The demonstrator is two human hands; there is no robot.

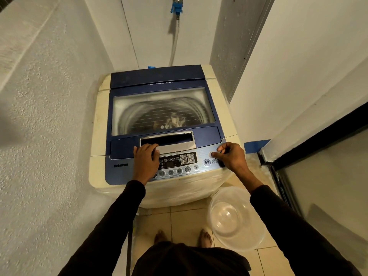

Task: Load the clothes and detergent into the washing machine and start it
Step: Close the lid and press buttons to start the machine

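Note:
A top-loading washing machine (103, 124) with a blue lid stands in a narrow alcove, lid down. Through the lid window (159, 110) some clothes (176, 121) lie at the bottom of the drum. My left hand (146, 162) rests flat on the lid's front edge by the handle recess (169, 140), fingers straight. My right hand (229, 156) is over the right end of the control panel (179, 162), fingers curled, thumb pressing a round button (211, 155) just above the start/pause button (207, 162). No detergent container is in sight.
An empty clear plastic basin (235, 220) sits on the tiled floor right of the machine's front. Rough walls close in on the left and right. A sliding door frame (278, 176) runs along the right. A tap with blue fitting (176, 7) and hose hangs behind.

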